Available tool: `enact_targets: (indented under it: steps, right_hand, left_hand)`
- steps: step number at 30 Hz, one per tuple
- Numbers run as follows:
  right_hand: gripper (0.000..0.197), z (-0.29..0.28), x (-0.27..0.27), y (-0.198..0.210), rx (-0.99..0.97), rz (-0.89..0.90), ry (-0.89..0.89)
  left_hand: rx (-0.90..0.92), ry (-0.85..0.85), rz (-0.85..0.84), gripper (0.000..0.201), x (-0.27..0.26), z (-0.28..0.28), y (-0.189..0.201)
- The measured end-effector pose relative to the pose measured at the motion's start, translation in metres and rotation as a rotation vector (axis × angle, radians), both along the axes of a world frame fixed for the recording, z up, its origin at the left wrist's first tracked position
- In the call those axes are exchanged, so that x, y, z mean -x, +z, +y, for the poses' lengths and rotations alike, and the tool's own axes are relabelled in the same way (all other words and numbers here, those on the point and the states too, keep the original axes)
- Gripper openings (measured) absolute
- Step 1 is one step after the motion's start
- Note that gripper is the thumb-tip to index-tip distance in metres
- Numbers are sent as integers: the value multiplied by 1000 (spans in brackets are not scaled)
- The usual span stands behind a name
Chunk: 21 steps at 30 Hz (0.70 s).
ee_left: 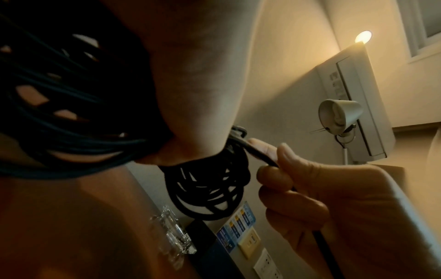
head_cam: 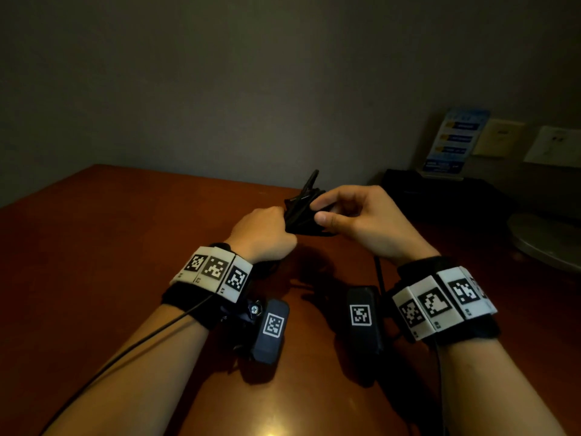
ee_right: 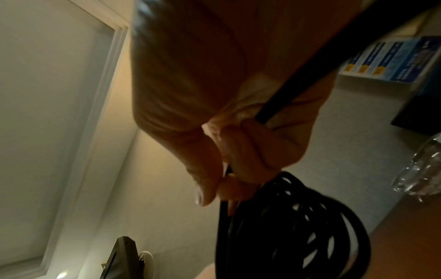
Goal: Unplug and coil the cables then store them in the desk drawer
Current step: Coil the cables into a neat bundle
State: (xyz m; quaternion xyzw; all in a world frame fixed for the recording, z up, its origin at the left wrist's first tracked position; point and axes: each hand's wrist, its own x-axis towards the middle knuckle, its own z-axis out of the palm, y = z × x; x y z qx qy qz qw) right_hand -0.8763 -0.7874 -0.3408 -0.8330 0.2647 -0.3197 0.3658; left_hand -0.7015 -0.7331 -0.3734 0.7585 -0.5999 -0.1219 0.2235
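Above the brown desk (head_cam: 110, 247) my left hand (head_cam: 267, 231) grips a bundle of black cable loops (head_cam: 301, 212). In the left wrist view the cable coil (ee_left: 205, 188) hangs below my left fist, and more dark loops fill the upper left. My right hand (head_cam: 355, 215) pinches the loose black cable end (ee_left: 260, 154) between thumb and fingers beside the coil. In the right wrist view the cable (ee_right: 298, 79) runs through my right hand (ee_right: 229, 169) down to the coil (ee_right: 298, 226). No drawer is in view.
A black box (head_cam: 440, 196) with a blue leaflet stand (head_cam: 452, 143) sits at the back right by wall sockets (head_cam: 556, 146). A round grey base (head_cam: 547, 240) stands at the right edge. A clear glass object (ee_left: 171, 236) and a plastic bottle (ee_right: 420, 169) are nearby.
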Motion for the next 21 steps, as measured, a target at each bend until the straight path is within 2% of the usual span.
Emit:
enact_targets:
  steps: [3,8,11,13,16,21]
  right_hand:
    - [16,-2,6,2,-79,86,17]
    - [17,-5,19,7,-198,284,49]
    - [15,-3,17,8,-192,302,78]
    - [14,0,12,9,-99,268,65]
    - [13,2,6,7,149,267,-8]
    - [14,-3,0,1,323,79,-101]
  left_hand:
    - [-5,44,-182,30,-4,4,1]
    - [1,88,-321,40,-13,8,-1]
    - [-16,90,-404,43,-13,8,-1]
    - [-46,62,-445,45,-13,9,0]
    - [-93,-25,-474,43,-10,11,3]
    - [-63,-135,-616,22,-1,12,9]
